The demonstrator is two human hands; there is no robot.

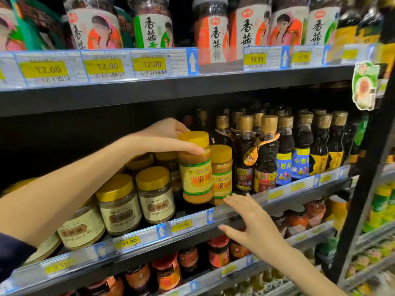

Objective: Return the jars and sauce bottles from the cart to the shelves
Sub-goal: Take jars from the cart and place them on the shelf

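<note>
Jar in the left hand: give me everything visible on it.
The jar looks like clear plastic with a yellow lid, filled with tan paste. Its yellow label has green bands and red characters. It is about upright at the front of the middle shelf, close beside a matching jar on its right. The left hand grips it around the lid from above. Whether its base rests on the shelf is unclear.

Top-shelf price tags (106, 66) read 12.00 and 19.90; middle-shelf tag (127, 242) 11.90.
</note>
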